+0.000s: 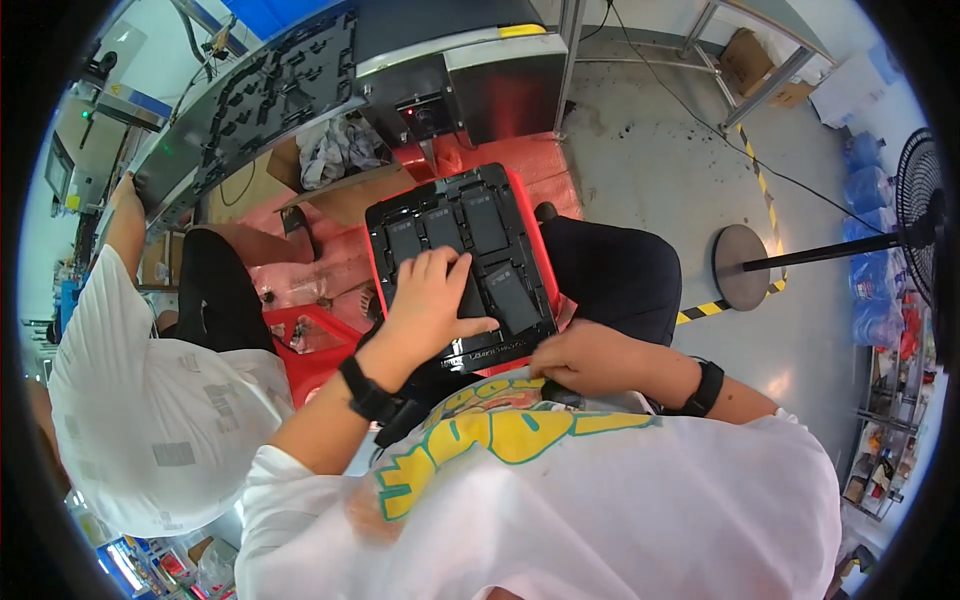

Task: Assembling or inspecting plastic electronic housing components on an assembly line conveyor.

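Glossy grey floor (815,350) met a white wall (858,38). Yellow-and-black hazard tape (700,311) bent around a black pedestal fan's (820,254) round base. Blue water bottles (872,275) lined the right side; a cardboard box (747,62) sat beneath a metal-framed table (785,20).

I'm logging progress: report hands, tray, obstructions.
Left hand spread over black tray; right hand near its corner, grip unclear. Dark slabs in tray, some hidden by left hand.

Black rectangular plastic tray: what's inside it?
Black rectangular plastic tray: four flat, dark rectangular pieces show well, three along the far side, one near right. Bare left hand covers much of the near-left part; what lies directly beneath can't be seen.
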Demonstrator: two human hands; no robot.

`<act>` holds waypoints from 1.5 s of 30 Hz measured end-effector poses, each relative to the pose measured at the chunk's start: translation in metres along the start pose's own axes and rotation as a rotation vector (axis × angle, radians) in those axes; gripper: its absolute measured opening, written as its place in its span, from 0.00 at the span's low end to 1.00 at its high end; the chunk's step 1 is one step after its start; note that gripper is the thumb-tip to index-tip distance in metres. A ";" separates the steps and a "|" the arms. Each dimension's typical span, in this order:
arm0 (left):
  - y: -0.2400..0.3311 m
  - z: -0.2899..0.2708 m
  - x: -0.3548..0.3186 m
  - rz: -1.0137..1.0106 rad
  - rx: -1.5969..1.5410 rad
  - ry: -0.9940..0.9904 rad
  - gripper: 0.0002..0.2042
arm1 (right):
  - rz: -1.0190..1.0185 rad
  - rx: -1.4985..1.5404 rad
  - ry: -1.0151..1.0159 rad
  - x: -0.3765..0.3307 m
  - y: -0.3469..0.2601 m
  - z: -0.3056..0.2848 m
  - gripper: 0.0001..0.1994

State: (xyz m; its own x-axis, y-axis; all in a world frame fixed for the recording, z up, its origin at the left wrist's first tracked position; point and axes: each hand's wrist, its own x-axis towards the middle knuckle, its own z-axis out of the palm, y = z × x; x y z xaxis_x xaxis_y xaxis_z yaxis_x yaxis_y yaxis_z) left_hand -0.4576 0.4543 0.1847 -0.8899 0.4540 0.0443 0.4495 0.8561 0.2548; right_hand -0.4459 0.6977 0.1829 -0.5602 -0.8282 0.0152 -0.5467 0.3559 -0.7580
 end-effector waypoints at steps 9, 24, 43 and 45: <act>-0.003 0.042 -0.031 0.087 0.039 0.051 0.35 | -0.211 -0.577 0.090 0.008 0.000 -0.007 0.19; -0.052 -0.066 0.094 -0.647 -1.515 0.535 0.40 | -0.137 -0.554 -0.111 0.024 0.026 0.036 0.15; -0.108 -0.017 -0.016 -0.768 -1.251 0.456 0.21 | 0.529 1.384 0.496 0.028 0.018 -0.003 0.25; -0.116 0.014 -0.031 -0.915 -0.864 0.414 0.23 | 0.804 0.988 0.206 0.043 0.018 -0.008 0.25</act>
State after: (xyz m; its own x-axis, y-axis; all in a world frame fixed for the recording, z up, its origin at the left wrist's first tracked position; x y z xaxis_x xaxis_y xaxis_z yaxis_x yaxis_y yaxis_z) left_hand -0.4807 0.3441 0.1405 -0.8706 -0.4396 -0.2209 -0.3779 0.3099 0.8724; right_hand -0.4843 0.6718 0.1752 -0.6485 -0.4188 -0.6356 0.6275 0.1784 -0.7579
